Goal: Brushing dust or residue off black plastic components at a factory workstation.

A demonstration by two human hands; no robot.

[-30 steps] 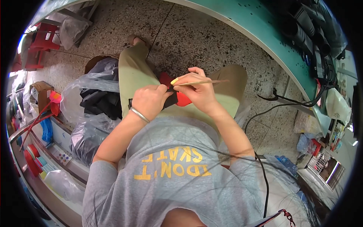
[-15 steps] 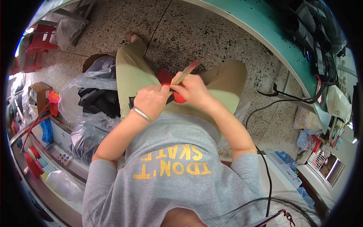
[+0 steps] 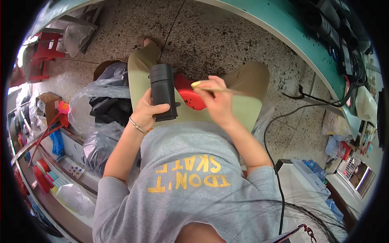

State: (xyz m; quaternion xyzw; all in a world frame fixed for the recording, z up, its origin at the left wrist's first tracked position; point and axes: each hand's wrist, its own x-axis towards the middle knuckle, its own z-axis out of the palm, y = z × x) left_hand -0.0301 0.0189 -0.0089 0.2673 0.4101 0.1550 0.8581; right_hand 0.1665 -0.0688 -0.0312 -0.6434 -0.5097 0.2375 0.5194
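My left hand [image 3: 146,109] is wrapped round a black plastic housing [image 3: 163,93], a boxy body with a rounded, ridged end, held upright above my left thigh. To the right of it, my right hand [image 3: 218,99] is closed on a slim, light wood-coloured tool [image 3: 231,90] with a yellowish end. That tool is blurred, and I cannot tell its exact kind. The tool and the housing are apart. Below and between the hands, a red plastic surface [image 3: 192,100] shows between my thighs, with small black bits on it.
Clear plastic bags [image 3: 97,91] holding black parts [image 3: 111,110] stand at my left. A green-topped table [image 3: 279,24] curves across the far right, carrying black parts. A black cable [image 3: 265,129] runs down my right side. Black scraps litter the speckled floor [image 3: 214,36].
My hands were together at the red surface and have moved apart. The left hand has turned the housing upright into view. The right hand has shifted right, its tool now pointing another way.
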